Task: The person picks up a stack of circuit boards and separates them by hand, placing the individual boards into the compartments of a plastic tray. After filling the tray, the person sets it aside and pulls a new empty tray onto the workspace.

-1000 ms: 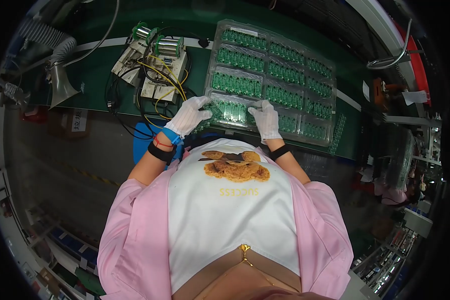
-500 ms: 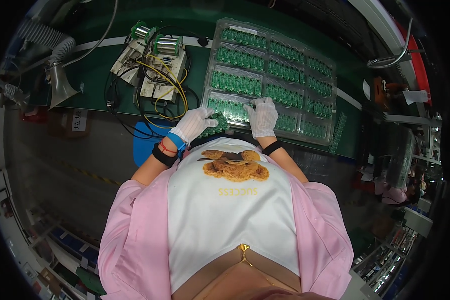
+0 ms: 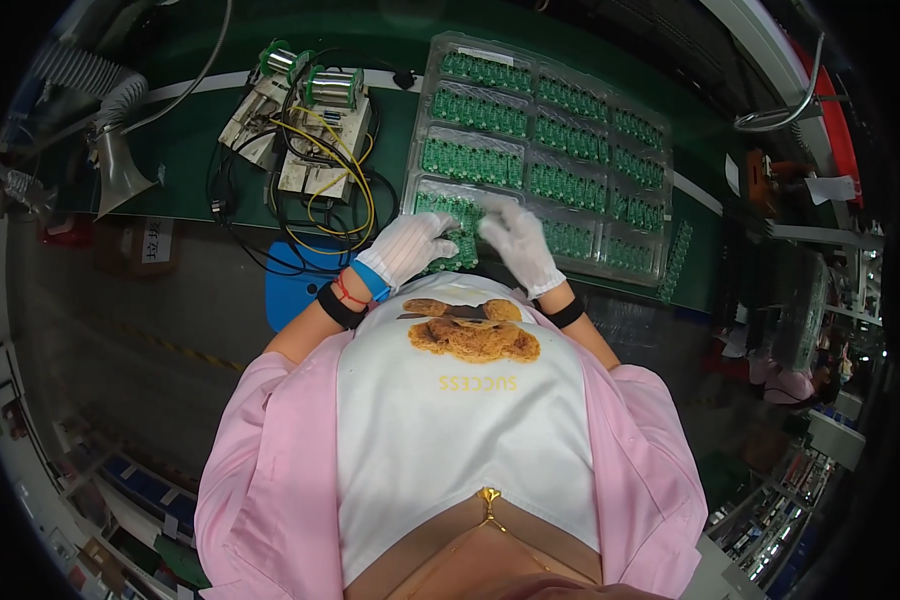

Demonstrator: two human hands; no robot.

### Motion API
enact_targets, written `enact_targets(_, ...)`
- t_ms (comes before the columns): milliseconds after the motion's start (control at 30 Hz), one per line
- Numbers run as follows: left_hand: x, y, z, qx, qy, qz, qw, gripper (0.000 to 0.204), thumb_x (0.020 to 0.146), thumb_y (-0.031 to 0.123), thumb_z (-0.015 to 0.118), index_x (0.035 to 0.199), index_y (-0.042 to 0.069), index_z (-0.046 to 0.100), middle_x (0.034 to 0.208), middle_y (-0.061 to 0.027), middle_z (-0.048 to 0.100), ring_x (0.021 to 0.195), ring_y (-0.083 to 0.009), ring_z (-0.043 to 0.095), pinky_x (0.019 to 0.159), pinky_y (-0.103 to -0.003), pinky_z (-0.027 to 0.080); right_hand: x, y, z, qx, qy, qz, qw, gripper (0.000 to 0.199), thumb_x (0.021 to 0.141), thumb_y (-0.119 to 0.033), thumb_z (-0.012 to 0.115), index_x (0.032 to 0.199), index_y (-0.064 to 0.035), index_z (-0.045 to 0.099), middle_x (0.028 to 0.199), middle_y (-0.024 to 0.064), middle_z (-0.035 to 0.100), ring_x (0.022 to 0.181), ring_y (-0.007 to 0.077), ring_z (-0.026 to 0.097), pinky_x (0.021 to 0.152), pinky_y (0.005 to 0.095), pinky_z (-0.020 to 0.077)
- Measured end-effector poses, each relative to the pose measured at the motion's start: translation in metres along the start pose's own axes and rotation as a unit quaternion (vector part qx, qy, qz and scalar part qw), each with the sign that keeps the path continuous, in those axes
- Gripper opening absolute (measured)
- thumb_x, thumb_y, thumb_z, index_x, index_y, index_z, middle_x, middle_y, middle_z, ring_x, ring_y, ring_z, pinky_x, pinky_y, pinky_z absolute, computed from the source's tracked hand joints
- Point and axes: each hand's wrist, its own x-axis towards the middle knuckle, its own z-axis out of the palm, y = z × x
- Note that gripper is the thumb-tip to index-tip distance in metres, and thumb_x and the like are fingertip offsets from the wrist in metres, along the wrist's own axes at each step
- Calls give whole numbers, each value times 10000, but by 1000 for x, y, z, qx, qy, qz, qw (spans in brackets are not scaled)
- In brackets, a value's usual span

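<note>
A clear plastic tray (image 3: 660, 160) with rows of small green circuit boards (image 3: 477, 112) lies on the green bench. My left hand (image 3: 410, 245), in a white glove with a blue cuff and a black wrist strap, grips a green circuit board panel (image 3: 455, 232) at the tray's near-left corner. My right hand (image 3: 518, 243), also in a white glove, rests its fingers on the same panel's right end. Both hands partly cover the panel.
A test fixture (image 3: 310, 130) with green coils and yellow and black cables stands left of the tray. A grey extraction hose with a funnel (image 3: 115, 165) hangs at far left. A blue stool (image 3: 295, 285) sits below the bench. A strip of green boards (image 3: 678, 260) lies right of the tray.
Both hands have drawn back from the tray's near row toward my body and closer together, lifting the green panel at the near-left corner.
</note>
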Motion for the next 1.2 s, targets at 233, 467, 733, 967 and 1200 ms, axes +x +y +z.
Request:
enact_targets(233,8,0,1,68,18,259,963,232,811,267,622,897,52,634,772,-135,598,821,-292,580,732,-381,456,2,-29,-34,154,-203,17,967,251,835,-227,624,958,-8,613,765,111,580,665,306,558,607,369,449)
enact_targets(467,16,9,-13,-64,-58,182,980,105,825,184,600,872,102,645,894,-97,595,834,-258,559,730,-348,443,-1,-32,-42,471,-229,293,800,194,861,-223,620,915,-37,606,722,23,572,560,132,507,520,258,424)
enact_targets(733,-6,-12,-49,-8,171,57,984,158,872,167,558,864,28,632,830,-102,600,774,-236,573,703,-307,452,4,53,-4,148,60,159,974,231,804,-188,689,950,-42,585,701,29,560,592,156,561,549,273,458)
enact_targets(967,-26,4,-47,-150,337,-26,929,166,847,144,583,924,5,633,776,-107,619,739,-250,596,713,-292,464,-3,58,17,-187,133,29,973,232,781,-189,690,951,-58,601,801,133,597,768,327,605,703,374,484)
enact_targets(1200,-28,13,-36,-63,106,54,991,276,815,162,644,1027,-12,613,905,-131,636,815,-241,606,724,-313,481,-12,-7,-7,13,163,29,986,256,778,-203,681,957,-39,601,894,135,604,788,318,589,713,392,487)
